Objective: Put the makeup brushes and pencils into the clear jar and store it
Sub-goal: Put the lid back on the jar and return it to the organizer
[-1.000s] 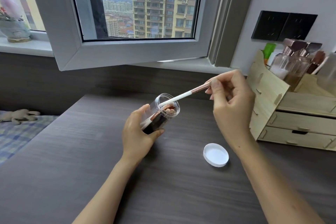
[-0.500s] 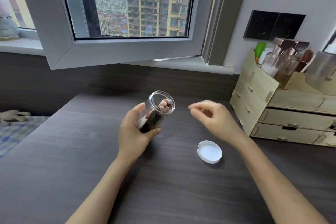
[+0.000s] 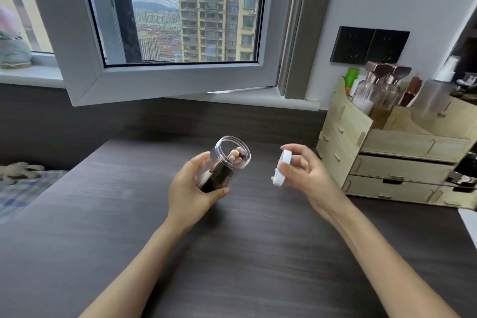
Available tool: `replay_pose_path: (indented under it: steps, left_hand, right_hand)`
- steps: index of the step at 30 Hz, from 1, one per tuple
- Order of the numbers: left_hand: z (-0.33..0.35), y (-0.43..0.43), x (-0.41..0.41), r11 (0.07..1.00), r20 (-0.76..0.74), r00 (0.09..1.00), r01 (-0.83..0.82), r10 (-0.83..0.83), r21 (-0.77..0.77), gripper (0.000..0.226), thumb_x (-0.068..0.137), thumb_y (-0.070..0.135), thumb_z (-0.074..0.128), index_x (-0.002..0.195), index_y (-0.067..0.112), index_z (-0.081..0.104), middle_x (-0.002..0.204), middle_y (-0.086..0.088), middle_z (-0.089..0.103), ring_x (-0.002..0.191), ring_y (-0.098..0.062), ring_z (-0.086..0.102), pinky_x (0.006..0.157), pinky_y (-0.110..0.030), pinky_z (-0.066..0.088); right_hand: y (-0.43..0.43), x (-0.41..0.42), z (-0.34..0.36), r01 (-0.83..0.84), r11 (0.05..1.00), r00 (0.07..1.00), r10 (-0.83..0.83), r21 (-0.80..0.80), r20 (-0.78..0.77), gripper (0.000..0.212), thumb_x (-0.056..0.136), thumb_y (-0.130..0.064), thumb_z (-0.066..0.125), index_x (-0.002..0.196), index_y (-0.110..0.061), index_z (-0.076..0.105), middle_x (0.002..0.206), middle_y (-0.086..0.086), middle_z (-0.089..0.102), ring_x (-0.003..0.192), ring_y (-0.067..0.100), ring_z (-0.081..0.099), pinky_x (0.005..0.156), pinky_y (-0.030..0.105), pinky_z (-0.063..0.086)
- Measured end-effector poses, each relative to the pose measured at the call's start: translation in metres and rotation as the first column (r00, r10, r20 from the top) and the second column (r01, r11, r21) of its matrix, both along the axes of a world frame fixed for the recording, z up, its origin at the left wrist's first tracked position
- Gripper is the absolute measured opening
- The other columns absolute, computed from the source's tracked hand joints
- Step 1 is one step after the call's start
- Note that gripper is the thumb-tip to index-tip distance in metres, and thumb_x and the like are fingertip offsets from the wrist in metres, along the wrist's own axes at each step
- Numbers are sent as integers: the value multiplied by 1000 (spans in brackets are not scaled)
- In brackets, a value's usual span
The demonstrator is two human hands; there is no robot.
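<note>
My left hand [image 3: 192, 192] grips a clear jar [image 3: 227, 161] above the dark desk, tilted with its open mouth up and to the right. Inside it lie makeup brushes and pencils [image 3: 236, 156], their ends showing at the mouth and dark parts lower down. To the right of the jar, my right hand [image 3: 302, 171] holds the white round lid [image 3: 281, 168] on edge between thumb and fingers, a short gap from the jar's mouth.
A wooden drawer organiser [image 3: 387, 155] with bottles in its top stands at the right on the dark desk [image 3: 232, 253]. An open window sash [image 3: 165, 82] juts over the desk's far side. Bedding with a soft toy [image 3: 18, 170] lies to the left.
The white-handled brush went from my right hand into the jar. My right hand then picked the white lid up off the desk and brought it up beside the jar.
</note>
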State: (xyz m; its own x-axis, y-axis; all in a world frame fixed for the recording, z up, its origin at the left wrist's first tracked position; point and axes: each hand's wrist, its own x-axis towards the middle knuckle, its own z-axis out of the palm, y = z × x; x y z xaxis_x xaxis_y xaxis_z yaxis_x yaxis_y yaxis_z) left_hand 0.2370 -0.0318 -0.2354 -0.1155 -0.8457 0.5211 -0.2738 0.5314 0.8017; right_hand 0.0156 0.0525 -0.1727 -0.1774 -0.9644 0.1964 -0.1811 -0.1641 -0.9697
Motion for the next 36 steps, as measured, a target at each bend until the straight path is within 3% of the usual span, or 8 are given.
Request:
replay_pose_path:
  steps: [3,5,12,21,25,28,31,36]
  left_hand:
    - [11,12,-7,998,14,998,53,-54,35,74,51,25,89,114,39,53,104,16,65,98,1,58,81,-15,41]
    - [22,22,-11,990,5,992,126,-127,58,70,49,32,88,107,48,53,98,19,65,88,4,60,70,-11,46]
    - [52,40,-15,900,34,910,404,-414,164,66,53,46,82,113,37,56,99,3,70,91,-13,66,80,-30,53]
    - [74,51,-17,315,-385,449,877,-806,363,64,64,42,75,112,5,56,96,-10,63,81,-21,62,74,-35,46]
    - [76,54,-22,519,-284,622,775,-730,360,55,61,36,76,106,10,60,91,-9,64,79,-23,61,72,-34,47]
    - [73,58,-26,683,-202,750,658,-629,317,44,61,34,78,101,19,65,89,-7,70,83,-22,66,72,-29,51]
    - [72,59,-26,753,-165,803,594,-572,283,46,61,37,81,102,23,65,86,-3,71,81,-20,68,71,-28,52]
    - [75,61,-25,748,-114,794,603,-597,277,48,59,33,82,103,26,63,91,-6,71,84,-21,67,77,-32,52]
  right_hand:
    - [-5,3,23,-27,989,891,90,-145,444,58,51,-32,88,93,-19,49,94,6,58,99,25,56,95,39,50]
    - [-7,12,33,-53,974,792,175,-221,585,40,61,-20,77,84,-14,45,95,9,57,109,31,52,99,38,49]
    - [2,22,35,-252,933,839,343,-256,423,52,48,-35,90,74,-15,50,113,8,67,99,18,65,77,25,56]
    - [12,12,54,-491,833,727,554,-256,406,53,54,-38,86,88,-14,53,83,-5,72,69,10,64,60,22,55]
    - [16,7,69,-415,890,837,455,-190,304,41,62,-26,82,90,-13,56,91,-1,71,75,13,63,66,23,54]
    - [19,9,71,-119,986,984,102,-114,-148,30,71,-39,68,91,-21,57,87,-2,62,77,12,56,75,29,47]
    - [25,9,77,-24,994,828,-42,-110,-559,57,71,-74,51,114,-37,50,93,-5,57,85,13,56,79,33,48]
    - [33,3,95,-227,973,809,168,-35,-564,59,76,-55,50,132,-37,46,114,-19,58,105,-5,57,86,11,48]
